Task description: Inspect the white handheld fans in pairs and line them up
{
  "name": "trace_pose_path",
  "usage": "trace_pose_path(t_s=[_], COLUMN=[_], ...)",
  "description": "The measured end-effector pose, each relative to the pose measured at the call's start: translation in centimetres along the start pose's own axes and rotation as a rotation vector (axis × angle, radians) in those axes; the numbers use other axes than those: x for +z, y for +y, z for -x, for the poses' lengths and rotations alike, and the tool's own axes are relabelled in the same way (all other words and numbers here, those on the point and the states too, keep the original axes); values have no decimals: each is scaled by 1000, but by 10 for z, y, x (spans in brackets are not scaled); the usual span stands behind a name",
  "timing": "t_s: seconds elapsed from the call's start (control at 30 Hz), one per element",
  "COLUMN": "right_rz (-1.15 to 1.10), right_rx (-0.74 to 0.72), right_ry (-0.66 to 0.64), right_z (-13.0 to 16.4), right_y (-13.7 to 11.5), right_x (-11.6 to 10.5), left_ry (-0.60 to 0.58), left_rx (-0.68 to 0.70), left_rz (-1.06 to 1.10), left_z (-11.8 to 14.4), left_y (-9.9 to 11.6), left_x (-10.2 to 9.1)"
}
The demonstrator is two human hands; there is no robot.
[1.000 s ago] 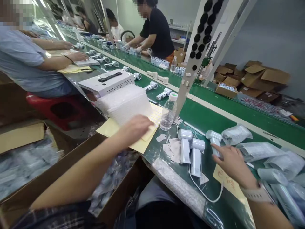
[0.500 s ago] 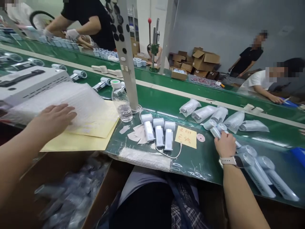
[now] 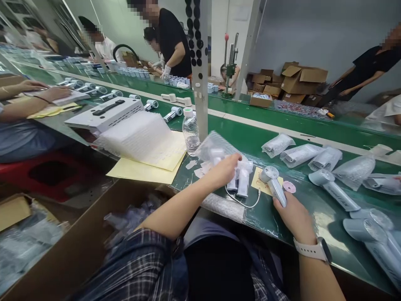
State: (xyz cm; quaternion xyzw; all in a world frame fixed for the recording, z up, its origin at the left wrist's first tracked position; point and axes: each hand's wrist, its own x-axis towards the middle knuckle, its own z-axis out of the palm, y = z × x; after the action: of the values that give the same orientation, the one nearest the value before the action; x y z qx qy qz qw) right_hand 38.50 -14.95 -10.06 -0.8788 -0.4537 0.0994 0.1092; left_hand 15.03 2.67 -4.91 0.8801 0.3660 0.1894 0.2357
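Observation:
My left hand (image 3: 227, 170) is closed on the edge of a translucent bubble-wrap bag (image 3: 216, 144). That bag lies over part of the small group of handheld fans (image 3: 243, 184) on the bench. In my right hand (image 3: 294, 215) is a pale blue handheld fan (image 3: 276, 188), gripped by the lower end of its handle, its round head tilted up and to the left. The head is above a yellow note (image 3: 257, 182), beside a pink round sticker (image 3: 288, 186). A white cable (image 3: 250, 206) curves in front of the group.
A stack of bubble-wrap bags (image 3: 138, 138) lies on yellow paper at left, by a water bottle (image 3: 190, 133). Wrapped fans (image 3: 300, 154) line the back right; unwrapped fans (image 3: 366, 230) lie at right. A cardboard box (image 3: 84, 234) stands below. Co-workers sit or stand around.
My left hand has gone from the bag stack to the middle, bringing a bag. My right hand has picked up a fan and moved it left toward the note. The view has turned left.

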Motion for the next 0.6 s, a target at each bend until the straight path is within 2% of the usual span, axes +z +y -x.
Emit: trace_pose_path(t_s=[0.07,0.2,0.37,0.47,0.6], right_rz=[-37,-141,-472,-518,-406], right_rx=[1,-38,-243,-301,-250], right_ry=[39,94,256,172,118], right_z=[8,28,47,45,36], right_y=[3,2,-28,-43,-47], right_x=[2,3,19,31,38], left_ry=[-49,-97,-149,-190,-126], left_rx=[5,5,12,-29,-100], left_rz=[-1,45,229,396,592], left_z=[-9,-14,-18,-24,-29], left_y=[8,11,10,4,-7], left_x=[13,11,12,18,17])
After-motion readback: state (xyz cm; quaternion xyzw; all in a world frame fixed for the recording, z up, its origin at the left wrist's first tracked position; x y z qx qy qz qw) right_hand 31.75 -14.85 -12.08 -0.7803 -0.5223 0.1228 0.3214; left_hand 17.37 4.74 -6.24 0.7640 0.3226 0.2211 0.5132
